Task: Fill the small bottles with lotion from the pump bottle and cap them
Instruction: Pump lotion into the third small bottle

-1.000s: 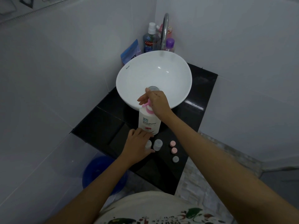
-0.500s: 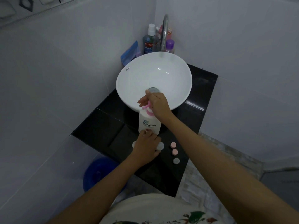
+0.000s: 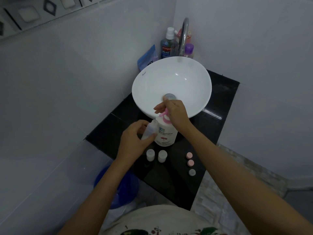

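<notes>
A white pump bottle (image 3: 166, 134) with a pink pump head (image 3: 164, 115) stands on the black counter (image 3: 218, 106) in front of the sink. My right hand (image 3: 176, 112) rests on top of the pump head, fingers curled over it. My left hand (image 3: 135, 141) grips a small clear bottle (image 3: 149, 130), lifted and tilted against the left side of the pump bottle. Two more small bottles (image 3: 150, 154) (image 3: 162, 155) stand uncapped on the counter below. Two pink caps (image 3: 189, 155) (image 3: 190, 163) and a pale cap (image 3: 192, 172) lie in a row to the right.
A white bowl sink (image 3: 152, 78) with a chrome tap (image 3: 183, 36) fills the back of the counter. A mouthwash bottle (image 3: 166, 46), a purple-capped bottle (image 3: 188, 50) and a blue pouch (image 3: 146, 58) stand behind it. A blue bucket (image 3: 116, 189) sits on the floor at the left.
My left hand has picked one small bottle off the counter and raised it beside the pump bottle. My right hand stays on the pump head.
</notes>
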Demonstrator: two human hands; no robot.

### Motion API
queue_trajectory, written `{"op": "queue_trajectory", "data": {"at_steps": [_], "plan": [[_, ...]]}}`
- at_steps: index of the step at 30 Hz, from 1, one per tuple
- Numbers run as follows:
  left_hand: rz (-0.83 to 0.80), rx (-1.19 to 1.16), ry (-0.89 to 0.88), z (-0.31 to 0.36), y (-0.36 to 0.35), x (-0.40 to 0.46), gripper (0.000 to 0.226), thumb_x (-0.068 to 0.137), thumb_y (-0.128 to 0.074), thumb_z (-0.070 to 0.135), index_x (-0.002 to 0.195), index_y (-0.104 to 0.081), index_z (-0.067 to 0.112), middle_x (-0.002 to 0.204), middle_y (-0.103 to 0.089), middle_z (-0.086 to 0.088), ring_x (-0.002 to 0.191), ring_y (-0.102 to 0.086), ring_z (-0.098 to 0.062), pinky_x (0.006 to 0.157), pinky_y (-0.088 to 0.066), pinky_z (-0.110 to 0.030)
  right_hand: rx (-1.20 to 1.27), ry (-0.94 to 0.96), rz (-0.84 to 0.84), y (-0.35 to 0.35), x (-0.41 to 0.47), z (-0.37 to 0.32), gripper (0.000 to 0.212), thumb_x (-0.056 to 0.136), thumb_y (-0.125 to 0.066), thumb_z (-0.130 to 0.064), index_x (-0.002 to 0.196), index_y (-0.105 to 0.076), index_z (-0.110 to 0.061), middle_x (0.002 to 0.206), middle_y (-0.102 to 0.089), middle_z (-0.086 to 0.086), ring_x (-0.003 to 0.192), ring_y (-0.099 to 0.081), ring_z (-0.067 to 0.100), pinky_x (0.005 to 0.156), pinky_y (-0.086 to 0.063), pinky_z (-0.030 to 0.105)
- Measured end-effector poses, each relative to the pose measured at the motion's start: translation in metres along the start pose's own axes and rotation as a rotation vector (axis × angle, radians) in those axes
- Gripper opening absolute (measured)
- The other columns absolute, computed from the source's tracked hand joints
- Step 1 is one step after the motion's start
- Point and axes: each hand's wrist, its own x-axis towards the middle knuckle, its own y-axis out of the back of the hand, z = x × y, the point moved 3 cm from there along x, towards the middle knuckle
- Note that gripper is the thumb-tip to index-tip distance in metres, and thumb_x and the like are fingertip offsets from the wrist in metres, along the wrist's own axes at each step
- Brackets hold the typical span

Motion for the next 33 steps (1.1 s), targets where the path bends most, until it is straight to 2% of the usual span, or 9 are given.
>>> {"op": "queue_trajectory", "data": {"at_steps": [3,9,15,19,22,25,27,31,33], "plan": [[0.02,0.011,-0.046,0.007,0.004,0.006,0.031,0.078,-0.073,0.031,0.106,-0.061,0.029,0.099,-0.063,0.007,0.088,-0.058,-0.002,0.074,-0.048,-0.016,-0.026,0.013,0.008,0.0,0.0,-0.001,0.046,0.099,-0.036,-0.018,0.085,-0.071,0.007,0.085,-0.07,0.027,0.07,-0.063,0.019,0.085,-0.05,0.037],[0.043,0.062,-0.127,0.015,0.006,0.01,0.04,0.078,-0.072,0.035,0.114,-0.062,0.021,0.097,-0.062,0.006,0.088,-0.058,-0.001,0.071,-0.044,-0.008,-0.046,0.028,0.01,0.0,0.002,0.002,0.046,0.099,-0.035,-0.018,0.085,-0.071,0.006,0.084,-0.07,0.027,0.079,-0.064,0.025,0.088,-0.05,0.038],[0.059,0.073,-0.175,0.019,0.009,0.013,0.046,0.079,-0.07,0.037,0.123,-0.061,0.023,0.092,-0.061,0.004,0.083,-0.057,-0.004,0.067,-0.042,-0.006,-0.037,0.005,0.01,0.0,0.001,0.002,0.047,0.1,-0.035,-0.02,0.084,-0.072,0.005,0.081,-0.07,0.021,0.077,-0.062,0.019,0.078,-0.047,0.029],[0.055,-0.044,-0.144,0.017,0.011,0.012,0.044,0.077,-0.072,0.035,0.118,-0.063,0.024,0.098,-0.066,0.004,0.091,-0.061,-0.006,0.075,-0.048,-0.011,-0.028,0.01,0.014,0.0,0.001,0.004,0.047,0.1,-0.035,-0.02,0.083,-0.072,0.004,0.078,-0.07,0.017,0.077,-0.062,0.017,0.079,-0.047,0.028],[0.038,-0.08,-0.112,0.014,0.01,0.012,0.041,0.077,-0.073,0.034,0.115,-0.066,0.022,0.101,-0.068,0.004,0.094,-0.061,-0.007,0.078,-0.049,-0.013,-0.01,-0.023,-0.001,-0.001,0.002,0.008,0.048,0.1,-0.035,-0.022,0.082,-0.072,0.003,0.074,-0.069,0.012,0.068,-0.06,0.006,0.069,-0.046,0.024],[0.01,-0.104,-0.083,0.012,0.008,0.013,0.04,0.076,-0.074,0.033,0.114,-0.067,0.02,0.099,-0.067,0.002,0.092,-0.061,-0.007,0.076,-0.046,-0.01,-0.048,-0.033,-0.015,-0.001,0.001,0.012,0.047,0.1,-0.035,-0.022,0.083,-0.071,0.003,0.078,-0.069,0.011,0.071,-0.059,0.01,0.062,-0.045,0.02],[0.0,-0.127,-0.075,0.012,0.008,0.013,0.041,0.076,-0.073,0.034,0.114,-0.067,0.021,0.098,-0.067,0.0,0.09,-0.061,-0.007,0.074,-0.046,-0.01,-0.098,-0.023,-0.037,0.001,0.001,0.011,0.047,0.099,-0.036,-0.023,0.083,-0.072,0.001,0.082,-0.07,0.011,0.075,-0.059,0.014,0.064,-0.047,0.019],[0.006,-0.143,-0.108,0.019,0.014,0.013,0.043,0.075,-0.072,0.038,0.115,-0.066,0.023,0.097,-0.066,0.003,0.09,-0.061,-0.005,0.074,-0.048,-0.011,-0.19,0.001,-0.075,0.007,0.005,-0.003,0.044,0.098,-0.04,-0.031,0.085,-0.075,-0.007,0.087,-0.073,0.008,0.079,-0.062,0.011,0.078,-0.049,0.027],[0.016,-0.157,-0.121,0.02,0.015,0.014,0.041,0.076,-0.073,0.034,0.115,-0.066,0.023,0.097,-0.066,0.001,0.09,-0.061,-0.007,0.075,-0.048,-0.012,-0.194,0.021,-0.068,0.007,0.006,-0.008,0.043,0.098,-0.04,-0.029,0.086,-0.075,-0.006,0.085,-0.073,0.008,0.08,-0.063,0.013,0.085,-0.049,0.031]]}}
